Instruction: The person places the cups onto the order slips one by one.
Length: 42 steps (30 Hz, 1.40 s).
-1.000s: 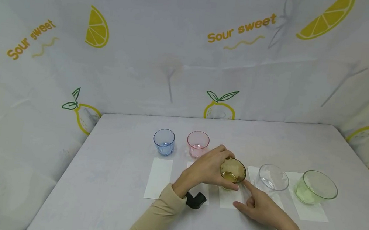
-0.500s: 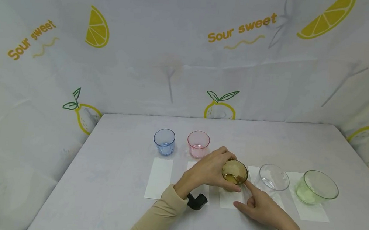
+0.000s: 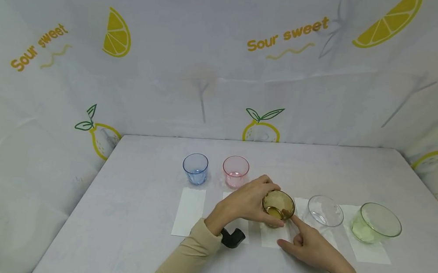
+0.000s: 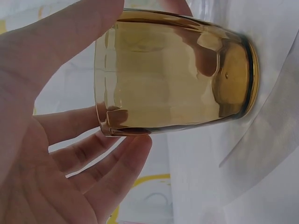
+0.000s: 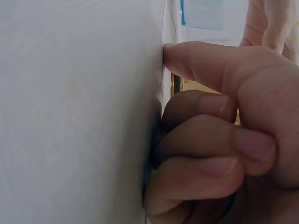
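Note:
An amber glass tumbler [image 3: 276, 200] stands upright over the middle white paper strip [image 3: 272, 238]. My left hand [image 3: 250, 202] holds it from the left, thumb on the near side and fingers on the far side. In the left wrist view the tumbler [image 4: 163, 74] has its base against or very close to the paper. My right hand [image 3: 313, 247] lies low to the right, its index finger stretched toward the tumbler's side. Whether that fingertip touches the glass is hard to tell. In the right wrist view the thumb [image 5: 205, 60] rests on the white surface while other fingers curl around nothing.
Blue [image 3: 195, 169] and pink [image 3: 235, 172] tumblers stand behind the left paper strips [image 3: 188, 212]. Right of my hands, a clear glass [image 3: 325, 211] and a larger pale green glass [image 3: 375, 224] stand on strips. A patterned cloth [image 3: 170, 61] hangs behind the table.
The amber tumbler and left hand have shifted very slightly to the right over the last second. My right hand has kept its place.

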Motion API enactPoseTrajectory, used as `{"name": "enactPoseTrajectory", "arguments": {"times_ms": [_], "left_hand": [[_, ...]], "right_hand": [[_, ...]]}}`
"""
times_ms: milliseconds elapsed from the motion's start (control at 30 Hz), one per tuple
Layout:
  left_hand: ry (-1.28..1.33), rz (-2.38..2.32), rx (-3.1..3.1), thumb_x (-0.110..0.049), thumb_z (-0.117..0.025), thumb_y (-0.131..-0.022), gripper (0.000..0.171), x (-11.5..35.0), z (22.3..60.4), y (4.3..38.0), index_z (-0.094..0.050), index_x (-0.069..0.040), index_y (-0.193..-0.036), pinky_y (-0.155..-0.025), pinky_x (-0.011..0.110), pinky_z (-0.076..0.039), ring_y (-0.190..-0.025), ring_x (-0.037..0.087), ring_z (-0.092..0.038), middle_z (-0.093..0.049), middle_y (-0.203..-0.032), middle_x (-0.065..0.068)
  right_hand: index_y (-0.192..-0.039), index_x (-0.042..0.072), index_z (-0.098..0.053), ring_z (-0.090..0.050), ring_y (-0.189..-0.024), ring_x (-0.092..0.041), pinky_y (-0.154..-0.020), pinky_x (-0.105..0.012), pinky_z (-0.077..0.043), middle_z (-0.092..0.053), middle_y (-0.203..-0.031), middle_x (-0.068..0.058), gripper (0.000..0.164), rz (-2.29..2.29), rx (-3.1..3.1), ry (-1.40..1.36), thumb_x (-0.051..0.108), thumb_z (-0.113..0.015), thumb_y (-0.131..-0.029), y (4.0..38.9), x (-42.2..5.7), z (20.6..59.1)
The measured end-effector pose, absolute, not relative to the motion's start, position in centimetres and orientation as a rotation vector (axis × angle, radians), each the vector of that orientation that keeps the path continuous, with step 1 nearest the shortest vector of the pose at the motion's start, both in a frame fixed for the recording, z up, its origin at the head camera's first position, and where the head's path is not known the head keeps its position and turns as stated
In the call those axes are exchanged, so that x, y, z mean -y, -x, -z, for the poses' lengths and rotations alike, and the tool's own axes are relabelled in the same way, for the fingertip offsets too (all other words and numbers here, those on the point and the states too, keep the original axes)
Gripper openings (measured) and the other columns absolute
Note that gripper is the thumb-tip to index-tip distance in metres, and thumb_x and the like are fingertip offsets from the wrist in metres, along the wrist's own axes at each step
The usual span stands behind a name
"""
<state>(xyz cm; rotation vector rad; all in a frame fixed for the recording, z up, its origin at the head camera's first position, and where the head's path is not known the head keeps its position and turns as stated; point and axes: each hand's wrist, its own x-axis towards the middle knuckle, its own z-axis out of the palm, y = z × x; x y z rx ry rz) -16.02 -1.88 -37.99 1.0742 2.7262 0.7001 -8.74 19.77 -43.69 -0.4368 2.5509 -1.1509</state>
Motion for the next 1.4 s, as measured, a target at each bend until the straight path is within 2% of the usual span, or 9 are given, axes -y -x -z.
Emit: {"name": "enactPoseTrajectory", "arguments": {"times_ms": [500,700,900,1067,1400], "left_hand": [[-1.074,-0.692,-2.74,-0.053,-0.089,-0.074,0.078,1.8,38.2,16.0,-0.063,-0.013,-0.136,-0.084,0.01,-0.047,-0.104,0.009,-0.059,-0.061,-0.124,0.001],[-1.071,-0.668,-2.736,-0.055,-0.087,-0.075,0.083,1.8,37.9,15.9,-0.059,-0.012,-0.141,-0.091,0.012,-0.049,-0.11,0.009,-0.06,-0.06,-0.13,0.002],[-1.086,-0.723,-2.755,-0.054,-0.084,-0.079,0.084,2.3,37.1,16.0,-0.055,-0.013,-0.146,-0.103,0.022,-0.05,-0.126,0.014,-0.058,-0.057,-0.139,0.004],[-1.11,-0.808,-2.782,-0.052,-0.079,-0.084,0.077,3.6,36.3,16.6,-0.055,-0.013,-0.145,-0.107,0.029,-0.051,-0.132,0.018,-0.056,-0.055,-0.142,0.004],[-1.004,-1.147,-2.765,-0.033,-0.082,-0.084,0.069,8.1,34.9,18.8,-0.056,-0.009,-0.144,-0.116,0.046,-0.043,-0.139,0.025,-0.05,-0.053,-0.146,0.008]], "right_hand": [[-0.151,-0.015,-0.029,-0.031,-0.047,0.002,-0.047,-0.019,-0.03,-0.037,-0.055,0.012,0.086,1.171,-2.587,0.399,0.028,-0.075,-0.092,8.5,-19.4,43.7],[-0.151,-0.015,-0.028,-0.031,-0.048,0.001,-0.047,-0.019,-0.03,-0.038,-0.056,0.011,0.087,1.176,-2.614,0.352,0.028,-0.075,-0.092,8.1,-19.2,43.2],[-0.153,-0.009,-0.027,-0.031,-0.05,0.003,-0.05,-0.02,-0.033,-0.039,-0.056,0.013,0.087,1.152,-2.728,0.348,0.026,-0.077,-0.091,7.8,-19.1,42.2],[-0.157,-0.002,-0.026,-0.032,-0.05,0.004,-0.05,-0.02,-0.034,-0.04,-0.054,0.016,0.087,1.167,-2.791,0.438,0.023,-0.077,-0.091,7.7,-19.3,41.1],[-0.16,0.011,-0.028,-0.028,-0.05,0.004,-0.048,-0.02,-0.032,-0.033,-0.053,0.017,0.084,1.212,-2.803,0.506,0.025,-0.077,-0.092,7.8,-18.4,38.2]]}}
